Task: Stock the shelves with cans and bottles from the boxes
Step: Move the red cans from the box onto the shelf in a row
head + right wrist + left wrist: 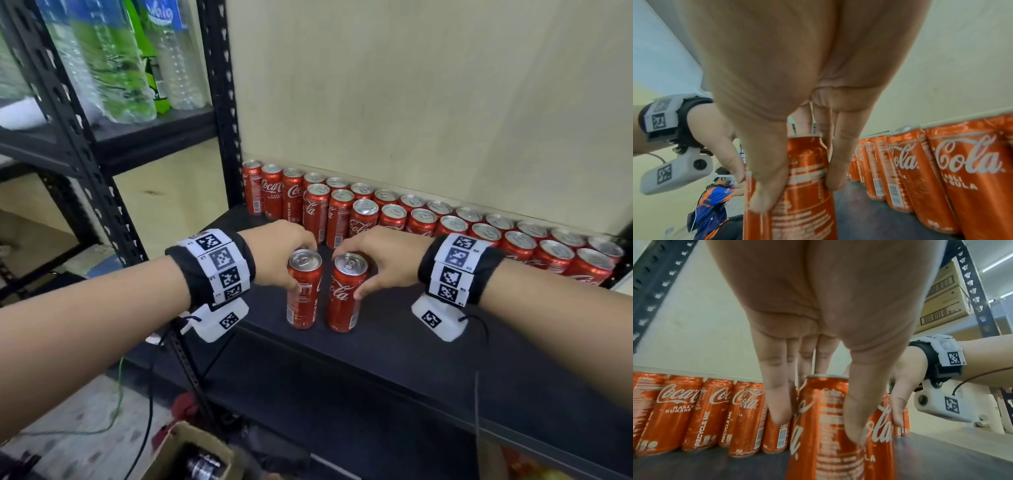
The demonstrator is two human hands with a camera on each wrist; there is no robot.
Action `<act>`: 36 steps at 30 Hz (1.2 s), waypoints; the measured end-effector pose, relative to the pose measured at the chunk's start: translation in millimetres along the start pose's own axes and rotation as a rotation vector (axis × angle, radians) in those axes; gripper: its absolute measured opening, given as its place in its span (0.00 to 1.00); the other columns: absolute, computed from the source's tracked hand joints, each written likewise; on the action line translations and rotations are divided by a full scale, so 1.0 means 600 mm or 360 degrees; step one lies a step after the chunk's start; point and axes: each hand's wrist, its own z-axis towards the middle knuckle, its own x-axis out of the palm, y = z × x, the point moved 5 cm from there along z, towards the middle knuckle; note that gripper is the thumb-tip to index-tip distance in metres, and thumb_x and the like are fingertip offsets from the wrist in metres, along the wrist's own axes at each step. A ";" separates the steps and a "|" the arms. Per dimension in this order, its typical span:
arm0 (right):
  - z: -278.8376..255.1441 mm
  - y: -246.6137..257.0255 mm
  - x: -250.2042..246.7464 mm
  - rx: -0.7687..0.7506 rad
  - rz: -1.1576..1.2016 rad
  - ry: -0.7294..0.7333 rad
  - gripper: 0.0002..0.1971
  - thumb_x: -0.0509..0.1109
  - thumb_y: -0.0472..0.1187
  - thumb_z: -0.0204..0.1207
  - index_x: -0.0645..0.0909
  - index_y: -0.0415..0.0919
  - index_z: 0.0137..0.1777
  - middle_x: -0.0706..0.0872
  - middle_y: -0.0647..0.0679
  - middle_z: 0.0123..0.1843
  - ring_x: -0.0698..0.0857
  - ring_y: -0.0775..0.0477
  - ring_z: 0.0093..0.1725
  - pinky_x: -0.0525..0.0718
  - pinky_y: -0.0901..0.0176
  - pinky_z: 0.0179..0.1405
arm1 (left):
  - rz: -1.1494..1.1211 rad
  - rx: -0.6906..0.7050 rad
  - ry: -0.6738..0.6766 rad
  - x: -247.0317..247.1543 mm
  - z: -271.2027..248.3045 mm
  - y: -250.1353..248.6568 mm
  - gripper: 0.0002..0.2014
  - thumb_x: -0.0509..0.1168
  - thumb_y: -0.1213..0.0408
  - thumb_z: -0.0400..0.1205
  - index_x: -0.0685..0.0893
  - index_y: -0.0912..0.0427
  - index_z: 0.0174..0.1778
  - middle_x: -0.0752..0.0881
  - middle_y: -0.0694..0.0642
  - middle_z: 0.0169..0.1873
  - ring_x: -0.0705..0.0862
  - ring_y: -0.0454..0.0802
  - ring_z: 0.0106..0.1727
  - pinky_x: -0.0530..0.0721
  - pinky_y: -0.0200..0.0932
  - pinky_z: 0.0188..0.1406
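Two red Coca-Cola cans stand upright side by side on the black shelf (394, 342), in front of the stocked rows. My left hand (287, 253) grips the left can (304, 294) from above, thumb on the near side and fingers behind; the left wrist view shows this left can (818, 434) between thumb and fingers. My right hand (373, 260) grips the right can (344, 294) the same way, and that right can (805, 186) sits between thumb and fingers in the right wrist view. Both cans rest on the shelf.
Two rows of red cans (428, 219) line the back of the shelf against the cream wall. Water bottles (113, 61) fill the upper shelf at left behind black uprights (219, 102). An open cardboard box (191, 455) sits on the floor below. Another person (713, 203) crouches far off.
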 end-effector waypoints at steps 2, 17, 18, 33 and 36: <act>0.010 0.002 0.003 -0.0022 0.0051 -0.0048 0.31 0.84 0.56 0.68 0.79 0.54 0.70 0.86 0.61 0.63 0.84 0.61 0.61 0.86 0.56 0.61 | 0.0037 -0.0042 0.0031 0.002 0.006 0.004 0.31 0.83 0.48 0.68 0.83 0.50 0.65 0.83 0.46 0.57 0.83 0.45 0.57 0.87 0.49 0.59; 0.146 0.003 -0.012 0.0134 -0.0024 -0.0176 0.34 0.86 0.55 0.65 0.80 0.50 0.70 0.87 0.55 0.63 0.86 0.53 0.60 0.86 0.53 0.61 | 0.0104 -0.0296 0.0019 -0.013 0.050 0.120 0.29 0.84 0.46 0.65 0.82 0.50 0.59 0.84 0.47 0.52 0.85 0.47 0.51 0.89 0.50 0.52; 0.158 0.002 -0.014 0.0151 -0.0025 -0.0179 0.33 0.86 0.55 0.65 0.81 0.50 0.69 0.87 0.55 0.62 0.86 0.53 0.59 0.86 0.52 0.60 | 0.0108 -0.0312 0.0021 -0.016 0.054 0.131 0.29 0.84 0.46 0.65 0.82 0.49 0.59 0.84 0.47 0.52 0.85 0.47 0.51 0.89 0.50 0.52; 0.298 -0.006 -0.063 0.0460 -0.0215 -0.0273 0.32 0.84 0.59 0.66 0.82 0.46 0.67 0.88 0.49 0.58 0.87 0.45 0.56 0.87 0.50 0.56 | 0.0144 -0.0443 -0.0066 -0.060 0.136 0.261 0.28 0.85 0.53 0.66 0.84 0.51 0.60 0.87 0.49 0.54 0.86 0.50 0.52 0.88 0.48 0.51; 0.314 -0.010 -0.074 0.0488 -0.0299 -0.0301 0.29 0.83 0.61 0.65 0.82 0.48 0.61 0.88 0.50 0.54 0.87 0.45 0.53 0.88 0.48 0.53 | 0.0148 -0.0429 -0.0089 -0.067 0.154 0.275 0.24 0.85 0.55 0.66 0.82 0.50 0.54 0.86 0.49 0.50 0.86 0.50 0.49 0.87 0.48 0.48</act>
